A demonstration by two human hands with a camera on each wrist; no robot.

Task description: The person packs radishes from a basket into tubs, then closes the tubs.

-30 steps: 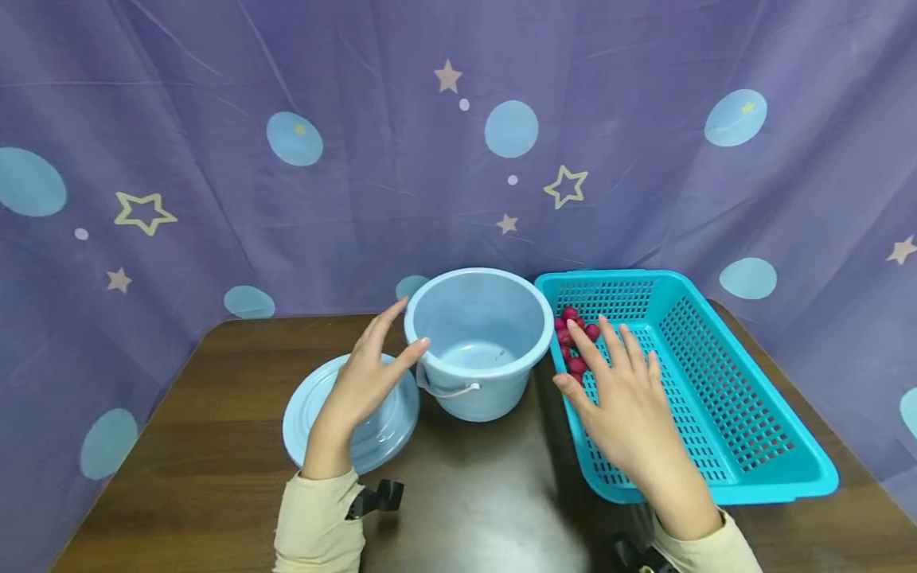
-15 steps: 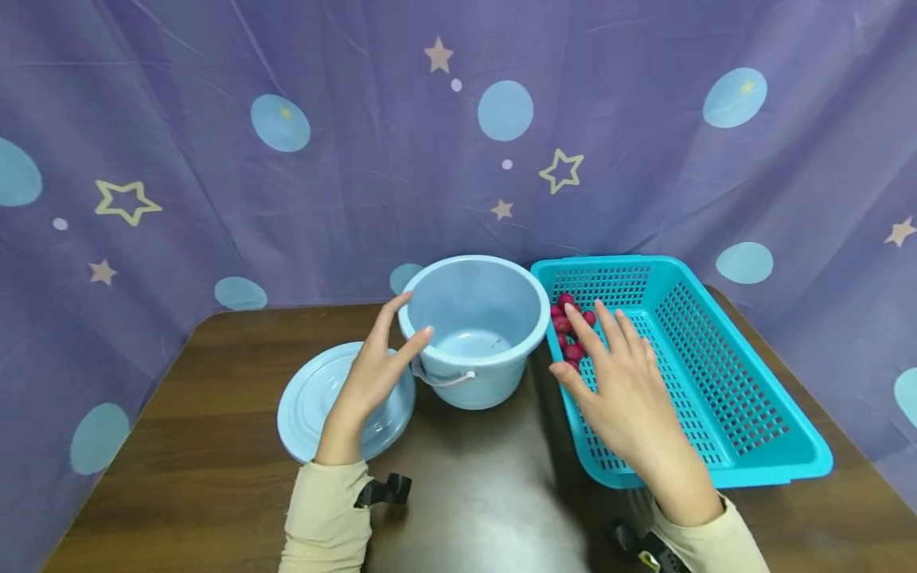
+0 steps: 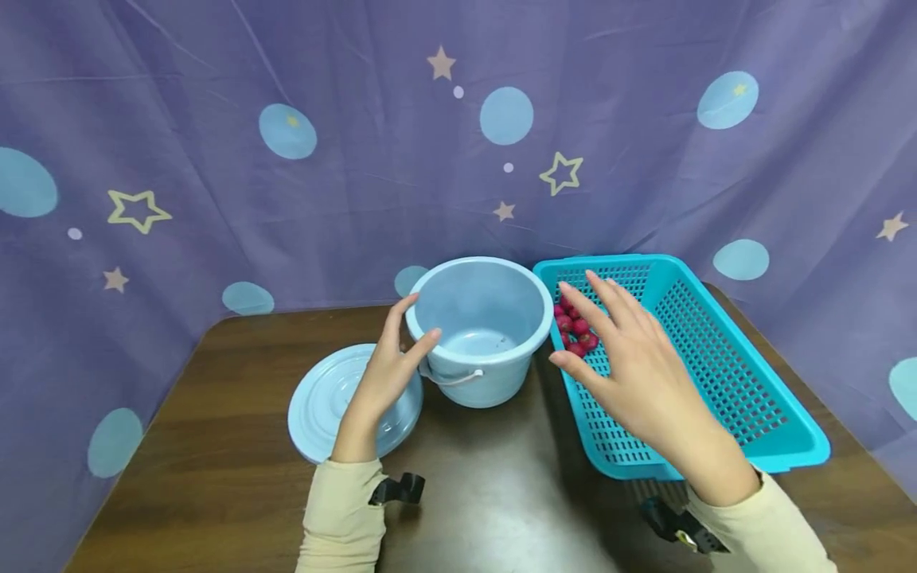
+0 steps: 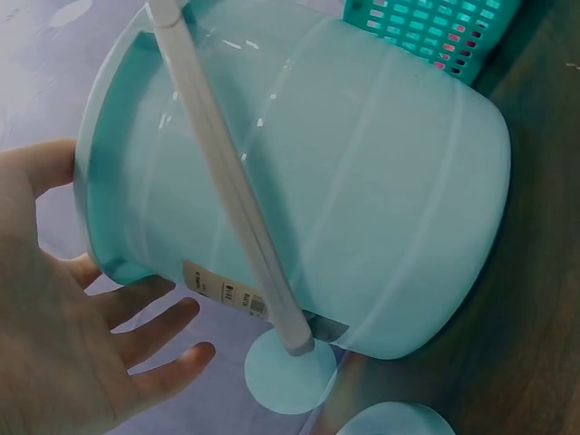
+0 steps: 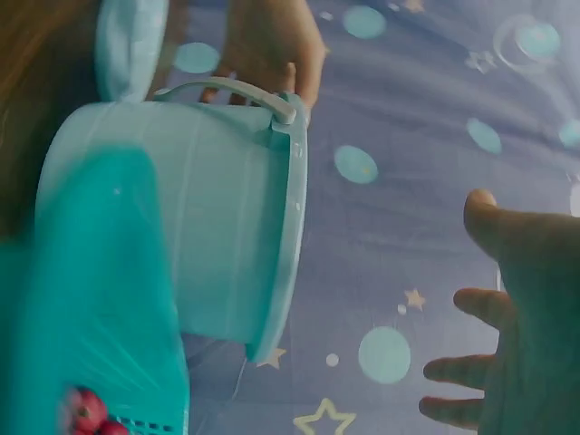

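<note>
A light blue bucket with a white handle stands upright on the table. My left hand is at the left side of its rim, thumb and fingers spread. In the left wrist view the thumb meets the rim, and the other fingers stretch out beside the wall without curling round it. My right hand hovers over the turquoise basket, its fingers spread and holding nothing. Small round red fruits, kind unclear, lie along the basket's left side, partly hidden by that hand in the head view.
A light blue round lid lies on the brown wooden table, left of the bucket and partly under my left forearm. The basket stands close against the bucket's right side. A purple curtain with stars and dots hangs behind.
My right hand has lifted off the red fruits and drawn slightly back to the right, uncovering more of them. My left hand stays by the bucket rim. The head view has shifted slightly.
</note>
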